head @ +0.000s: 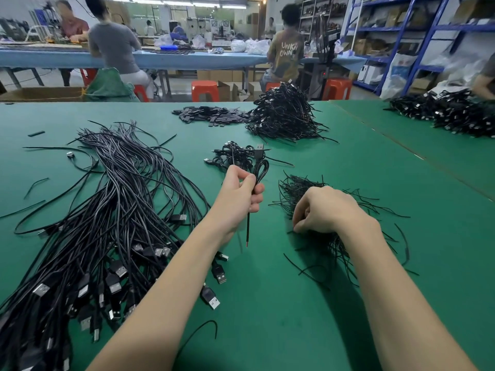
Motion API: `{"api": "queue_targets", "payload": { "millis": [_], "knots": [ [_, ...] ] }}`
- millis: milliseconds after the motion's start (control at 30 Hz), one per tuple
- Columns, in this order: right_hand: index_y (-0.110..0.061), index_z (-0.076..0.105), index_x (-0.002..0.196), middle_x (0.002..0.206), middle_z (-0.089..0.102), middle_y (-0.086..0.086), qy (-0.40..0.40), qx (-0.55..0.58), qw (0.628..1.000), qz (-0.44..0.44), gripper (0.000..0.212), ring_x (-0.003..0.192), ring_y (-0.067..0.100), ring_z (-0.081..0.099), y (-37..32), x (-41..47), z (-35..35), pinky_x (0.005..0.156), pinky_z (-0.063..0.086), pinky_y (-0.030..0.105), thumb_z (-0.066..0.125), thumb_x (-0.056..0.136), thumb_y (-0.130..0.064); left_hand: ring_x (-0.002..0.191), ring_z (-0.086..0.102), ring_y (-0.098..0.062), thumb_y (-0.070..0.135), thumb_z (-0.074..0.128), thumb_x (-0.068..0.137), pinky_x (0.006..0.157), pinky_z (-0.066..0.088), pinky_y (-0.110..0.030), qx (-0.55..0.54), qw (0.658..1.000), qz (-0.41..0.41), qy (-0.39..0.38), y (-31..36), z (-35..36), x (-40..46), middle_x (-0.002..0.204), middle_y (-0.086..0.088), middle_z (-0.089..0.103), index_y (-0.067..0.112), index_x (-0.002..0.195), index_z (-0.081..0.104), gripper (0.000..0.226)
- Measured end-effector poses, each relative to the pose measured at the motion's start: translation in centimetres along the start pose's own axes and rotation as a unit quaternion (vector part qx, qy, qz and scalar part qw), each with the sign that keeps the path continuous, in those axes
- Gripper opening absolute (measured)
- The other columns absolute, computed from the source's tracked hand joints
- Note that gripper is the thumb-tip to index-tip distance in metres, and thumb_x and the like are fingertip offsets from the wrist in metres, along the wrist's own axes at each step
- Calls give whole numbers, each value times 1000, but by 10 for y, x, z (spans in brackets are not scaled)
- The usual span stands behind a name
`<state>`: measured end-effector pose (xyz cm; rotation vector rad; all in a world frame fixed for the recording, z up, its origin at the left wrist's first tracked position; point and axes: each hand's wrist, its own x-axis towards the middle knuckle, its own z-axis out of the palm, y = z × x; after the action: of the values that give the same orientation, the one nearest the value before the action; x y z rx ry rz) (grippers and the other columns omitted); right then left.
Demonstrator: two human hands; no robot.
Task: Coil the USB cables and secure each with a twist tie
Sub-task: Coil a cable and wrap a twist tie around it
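Black coiled cable [259, 170] stands clamped in the left hand [241, 194] above the green bench [267, 303]; the right hand [324, 210] pinches into the twist ties [302, 188]. A loosened grip could spring the loops; the tangled ties may lift in a clump.

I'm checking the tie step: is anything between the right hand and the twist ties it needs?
Nothing visible. The right hand already rests on the pile of twist ties with its fingers curled into it, while the left hand holds the coiled cable upright just beside it, apart from the pile.
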<state>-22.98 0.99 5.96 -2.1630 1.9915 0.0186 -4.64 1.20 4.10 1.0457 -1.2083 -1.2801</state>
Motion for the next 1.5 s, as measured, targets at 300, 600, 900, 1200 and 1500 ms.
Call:
{"api": "queue_targets", "payload": {
  "millis": [300, 600, 900, 1200, 1500],
  "knots": [
    [-16, 68, 101, 90, 73, 8, 139, 486, 855, -117, 10, 69, 16, 74, -11, 1, -11, 64, 59, 27, 61, 100, -9, 55, 35, -9, 11, 37, 106, 46, 28, -18, -8, 1000, -5, 9, 2, -4, 0, 76, -2, 47, 17, 90, 33, 18],
    [-7, 76, 96, 96, 78, 11, 150, 697, 667, -214, 12, 88, 18, 72, -29, -2, -13, 77, 57, 26, 73, 88, 1, 55, 34, -10, 12, 38, 106, 45, 29, -17, 1, 1000, -5, 7, 0, 3, -2, 72, -1, 48, 15, 90, 34, 17],
    [-20, 81, 85, 81, 77, -10, 279, 507, 793, -189, 13, 75, 9, 73, -48, 5, 14, 71, 57, 27, 78, 85, -8, 53, 33, -9, 9, 40, 106, 43, 27, -17, -14, 1000, -2, 25, 5, 6, -3, 61, 5, 47, 13, 93, 37, 14],
    [-24, 79, 83, 79, 76, -12, 312, 436, 820, -199, 15, 81, 8, 73, -46, 6, 17, 82, 59, 30, 77, 84, -9, 51, 32, -10, 8, 34, 105, 43, 20, -19, -84, 995, -31, 35, 6, 6, 2, 68, -5, 42, 15, 89, 33, 18],
    [-16, 77, 81, 88, 77, 4, -19, 755, 655, -28, 8, 81, 10, 71, -39, 9, 13, 72, 54, 23, 73, 88, -18, 51, 33, -11, 6, 33, 105, 43, 22, -19, -178, 984, -19, 5, 10, 6, 1, 67, -6, 48, 14, 86, 33, 21]
  ]
}}
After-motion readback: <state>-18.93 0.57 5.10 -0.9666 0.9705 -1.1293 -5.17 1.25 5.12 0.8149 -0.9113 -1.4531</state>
